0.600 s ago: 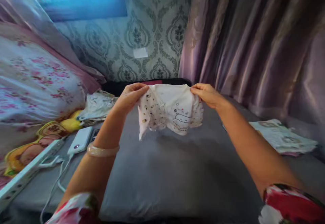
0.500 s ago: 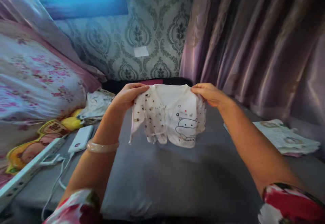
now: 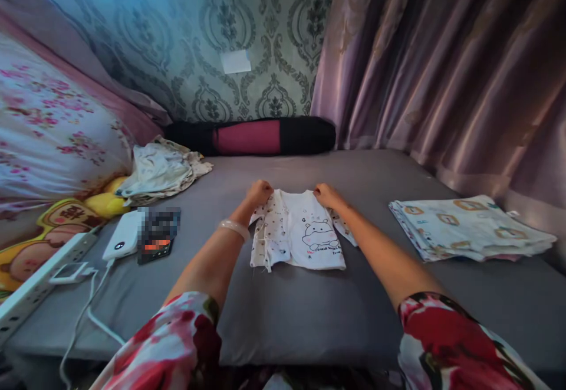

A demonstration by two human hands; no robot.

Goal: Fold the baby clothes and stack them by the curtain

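A small white baby shirt point(image 3: 309, 230) with a cartoon animal outline and a dotted side panel lies spread on the grey sheet point(image 3: 309, 313). My left hand point(image 3: 260, 192) pinches its left shoulder, with a pale bangle on that wrist. At the opposite shoulder, my right hand point(image 3: 326, 194) grips the cloth, fingers closed. The shirt's lower hem points toward me, and its sleeves are partly hidden by my hands and forearms.
Folded printed cloths point(image 3: 469, 225) are stacked at the right. On the left are a crumpled cloth pile point(image 3: 165, 169), a white power bank point(image 3: 124, 235), a blurred dark object point(image 3: 158, 233), and a power strip point(image 3: 42, 281) with cables. A black-and-pink bolster point(image 3: 247, 136) lies along the wall.
Both hands have come down with the baby shirt, which hung in the air before and now lies flat on the sheet. The head view has tilted downward.
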